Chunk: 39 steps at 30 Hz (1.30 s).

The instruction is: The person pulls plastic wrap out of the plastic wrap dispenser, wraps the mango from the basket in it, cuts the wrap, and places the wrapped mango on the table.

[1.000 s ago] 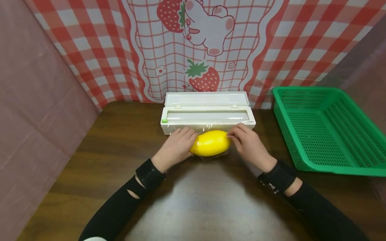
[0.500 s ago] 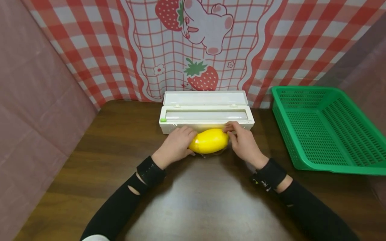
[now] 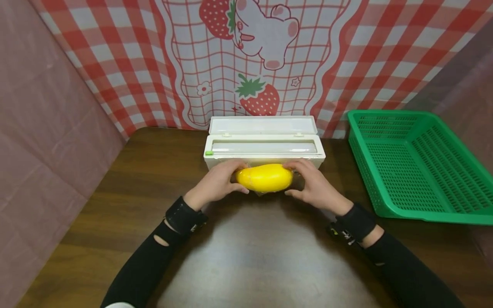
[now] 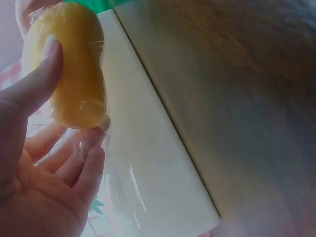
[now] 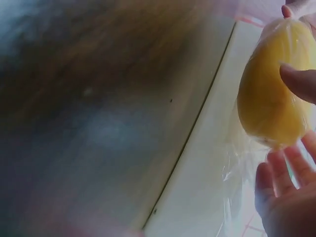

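Observation:
A yellow oblong fruit (image 3: 265, 178), smooth and mango-like, lies level between both hands just in front of a white cling film dispenser (image 3: 264, 147). Clear cling film (image 4: 131, 187) wraps it, creased at the ends, and stretches over the dispenser's front. My left hand (image 3: 220, 182) holds the left end, thumb on the near side and fingers on the far side. On the right end, my right hand (image 3: 313, 185) grips in the same way; in the right wrist view its thumb (image 5: 300, 81) lies across the fruit (image 5: 274, 89). Some fingertips are hidden behind the fruit.
The dispenser's lid (image 3: 263, 125) stands raised at the back, against a red and white checked cloth (image 3: 135, 72). A green slotted basket (image 3: 398, 214) sits to the right on the brown wooden table (image 3: 246, 256).
The right fingers have left their pinch at the fruit's right tip and now span that end. The left hand has spread its thumb and shifted its hold. The fruit has turned nearly level.

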Available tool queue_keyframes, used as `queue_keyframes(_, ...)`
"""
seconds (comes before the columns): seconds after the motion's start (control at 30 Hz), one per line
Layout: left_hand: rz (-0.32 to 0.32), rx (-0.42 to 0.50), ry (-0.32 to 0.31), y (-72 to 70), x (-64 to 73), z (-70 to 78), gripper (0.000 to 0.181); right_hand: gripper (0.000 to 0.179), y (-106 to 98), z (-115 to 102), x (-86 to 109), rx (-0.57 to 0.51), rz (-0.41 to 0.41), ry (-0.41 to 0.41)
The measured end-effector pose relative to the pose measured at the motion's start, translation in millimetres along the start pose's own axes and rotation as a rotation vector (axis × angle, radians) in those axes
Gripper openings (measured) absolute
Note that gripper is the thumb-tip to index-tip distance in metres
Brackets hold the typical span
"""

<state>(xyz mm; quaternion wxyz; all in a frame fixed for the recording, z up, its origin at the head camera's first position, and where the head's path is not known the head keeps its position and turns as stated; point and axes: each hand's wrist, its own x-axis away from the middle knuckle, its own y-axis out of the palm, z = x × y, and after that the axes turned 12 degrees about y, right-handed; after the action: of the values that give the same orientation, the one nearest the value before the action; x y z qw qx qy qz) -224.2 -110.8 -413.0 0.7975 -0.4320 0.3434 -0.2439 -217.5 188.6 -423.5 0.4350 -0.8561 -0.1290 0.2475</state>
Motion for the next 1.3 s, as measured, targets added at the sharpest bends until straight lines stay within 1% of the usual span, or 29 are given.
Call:
queue_keyframes(0.07, 0.023, -0.007, 0.000, 0.7, 0.8, -0.8, 0.059, 0.071, 1, -1, -1.4, 0.001, 0.003, 0.003)
queue_keyframes(0.17, 0.033, -0.020, 0.004, 0.9, 1.2, -2.0, 0.061, 0.073, 2, -3, -4.6, 0.011, 0.004, 0.022)
queue_keyframes(0.27, 0.037, -0.008, -0.020, 1.6, 0.3, -4.3, 0.060, 0.072, 4, -3, -8.2, 0.023, 0.007, 0.045)
queue_keyframes(0.4, 0.065, 0.036, -0.054, 3.7, -0.7, -9.0, 0.053, 0.072, 5, -1, -11.6, 0.028, -0.004, 0.104)
queue_keyframes(0.5, 0.076, 0.051, -0.045, 4.5, -0.9, -11.6, 0.047, 0.070, 6, 0, -12.5, 0.021, -0.028, 0.159)
queue_keyframes(0.57, 0.071, 0.044, -0.038, 4.5, -0.9, -12.6, 0.047, 0.068, 6, 0, -13.1, 0.011, -0.045, 0.182)
queue_keyframes(0.67, 0.050, -0.004, -0.031, 3.9, -1.2, -13.2, 0.048, 0.066, 7, -1, -14.4, -0.006, -0.072, 0.203)
queue_keyframes(0.77, 0.014, -0.058, -0.022, 3.3, -2.7, -12.8, 0.049, 0.065, 7, -2, -15.1, -0.009, -0.089, 0.211)
queue_keyframes(0.87, -0.024, -0.068, -0.030, 2.4, -4.9, -11.7, 0.047, 0.064, 7, -4, -16.0, 0.002, -0.094, 0.219)
queue_keyframes(1.0, -0.061, -0.052, -0.073, 1.5, -7.0, -11.2, 0.044, 0.061, 7, -4, -18.4, -0.006, -0.112, 0.245)
queue_keyframes(1.17, -0.063, -0.032, -0.131, 1.7, -7.9, -11.8, 0.049, 0.058, 7, -3, -23.1, -0.059, -0.126, 0.307)
queue_keyframes(1.3, -0.073, -0.047, -0.170, 3.1, -8.1, -11.7, 0.052, 0.058, 7, -3, -25.3, -0.087, -0.147, 0.341)
